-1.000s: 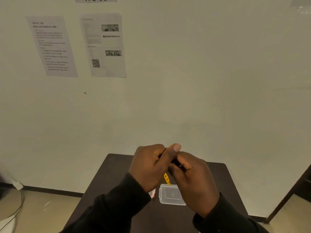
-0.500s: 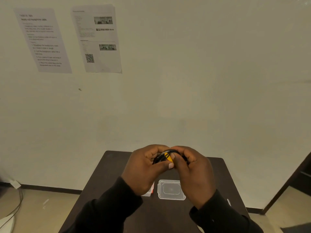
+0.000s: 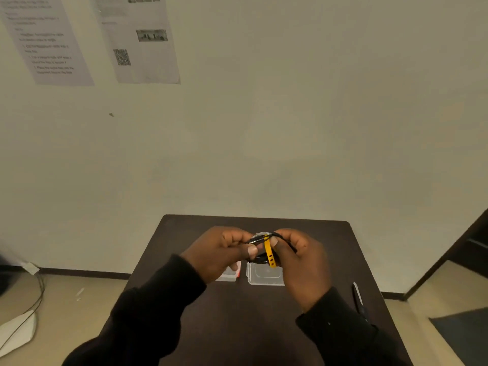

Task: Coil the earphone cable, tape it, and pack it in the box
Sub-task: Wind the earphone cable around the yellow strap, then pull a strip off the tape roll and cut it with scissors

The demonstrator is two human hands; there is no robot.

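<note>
Both hands hold a coiled black earphone cable (image 3: pixel 260 258) above the dark table (image 3: pixel 330 249). My left hand (image 3: pixel 219 253) pinches the coil's left side and my right hand (image 3: pixel 303 262) grips its right side. A yellow strip of tape with small holes (image 3: pixel 270 250) runs across the coil between my thumbs, and a metal plug tip shows at the top. Below the hands, a clear plastic box (image 3: pixel 265 276) lies on the table, partly hidden by my right hand. Much of the coil is hidden inside my fingers.
A small clear piece with a red edge (image 3: pixel 232 274) lies left of the box. A pen (image 3: pixel 358 297) rests near the table's right edge. The wall stands right behind the table, with paper sheets (image 3: pixel 142 40) pinned up. Cables lie on the floor at left.
The hands have spread a little, showing the coil and more of the yellow strip, which now hangs down across it. The camera has tilted down, bringing more of the table into view.
</note>
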